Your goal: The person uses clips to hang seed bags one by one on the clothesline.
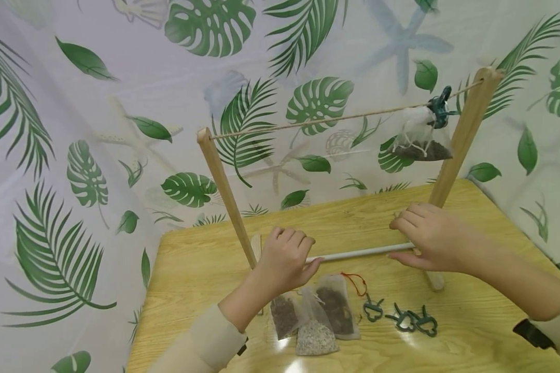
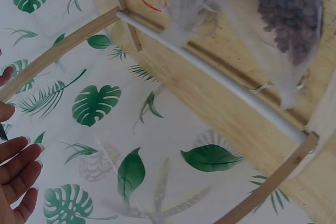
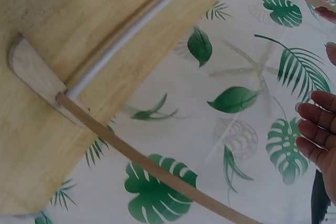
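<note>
A wooden stand with two posts [image 1: 466,129] has a cord [image 1: 326,120] strung across its top and a white rod [image 1: 368,252] near its base. My left hand [image 1: 284,256] hovers over the rod's left end, fingers loosely bent and holding nothing. Over the other end is my right hand [image 1: 436,235], also holding nothing, thumb spread from the fingers. In both wrist views the hands are apart from the rod. A dark green clip [image 1: 440,108] hangs a mesh bag [image 1: 422,142] with dark contents from the cord at the right.
On the wooden table [image 1: 191,280] lie several filled mesh bags [image 1: 316,339], one with a red string [image 1: 354,282]. Several loose green clips [image 1: 405,320] lie to their right. Behind the stand hangs a leaf-patterned cloth [image 1: 135,67].
</note>
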A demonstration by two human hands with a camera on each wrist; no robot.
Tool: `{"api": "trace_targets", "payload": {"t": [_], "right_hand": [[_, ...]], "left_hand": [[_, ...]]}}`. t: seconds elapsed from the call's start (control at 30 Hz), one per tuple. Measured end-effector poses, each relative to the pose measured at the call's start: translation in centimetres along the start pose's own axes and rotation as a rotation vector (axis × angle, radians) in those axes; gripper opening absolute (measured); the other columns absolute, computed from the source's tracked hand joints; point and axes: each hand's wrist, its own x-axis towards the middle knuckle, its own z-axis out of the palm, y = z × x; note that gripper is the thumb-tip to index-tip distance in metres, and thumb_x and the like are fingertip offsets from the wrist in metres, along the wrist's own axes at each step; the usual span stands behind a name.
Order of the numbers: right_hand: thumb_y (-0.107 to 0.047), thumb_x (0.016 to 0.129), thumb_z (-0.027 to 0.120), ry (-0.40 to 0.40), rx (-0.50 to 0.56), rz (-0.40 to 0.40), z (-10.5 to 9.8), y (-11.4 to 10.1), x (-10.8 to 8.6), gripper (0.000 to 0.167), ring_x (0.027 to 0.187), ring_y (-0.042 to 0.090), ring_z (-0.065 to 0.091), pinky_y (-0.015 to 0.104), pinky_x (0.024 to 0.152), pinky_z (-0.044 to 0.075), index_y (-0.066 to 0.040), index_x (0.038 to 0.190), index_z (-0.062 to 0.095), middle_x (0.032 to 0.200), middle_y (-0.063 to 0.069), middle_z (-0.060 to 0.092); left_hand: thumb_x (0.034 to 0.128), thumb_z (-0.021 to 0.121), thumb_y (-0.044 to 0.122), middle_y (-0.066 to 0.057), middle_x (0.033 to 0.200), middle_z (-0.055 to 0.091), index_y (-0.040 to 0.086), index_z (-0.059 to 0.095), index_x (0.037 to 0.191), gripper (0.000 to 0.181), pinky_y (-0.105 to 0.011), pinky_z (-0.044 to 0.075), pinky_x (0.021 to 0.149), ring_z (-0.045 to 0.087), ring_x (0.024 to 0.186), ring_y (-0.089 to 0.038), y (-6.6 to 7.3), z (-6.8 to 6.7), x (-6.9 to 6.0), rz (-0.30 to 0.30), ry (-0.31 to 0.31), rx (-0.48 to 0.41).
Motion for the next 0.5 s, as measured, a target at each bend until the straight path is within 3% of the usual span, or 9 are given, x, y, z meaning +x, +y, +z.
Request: {"api": "trace_targets", "payload": {"t": [0.3,0.5], "right_hand": [[-0.054,0.095,0.039,-0.012,0.07,0.027,2.9,-1.8,-1.1,0.056,0.073,0.02,0.057,0.041,0.072,0.053,-0.003,0.089,0.061,0.08,0.005,0.06],[-0.055,0.096,0.036,-0.069,0.085,0.064,4.7,-3.1,-2.2,0.059,0.071,0.018,0.055,0.033,0.062,0.049,-0.003,0.089,0.061,0.079,0.004,0.058]], "left_hand": [[0.0768,0.071,0.046,0.001,0.081,0.067,0.014,0.069,0.089,0.034,-0.03,0.046,0.068,0.062,0.075,-0.015,0.0,0.6,-3.0,-0.04,-0.062,-0.01],[0.0766,0.073,0.045,0.001,0.081,0.065,0.014,0.067,0.087,0.033,-0.03,0.046,0.066,0.061,0.075,-0.016,0.2,1.3,-5.8,-0.095,-0.108,-0.034]]}}
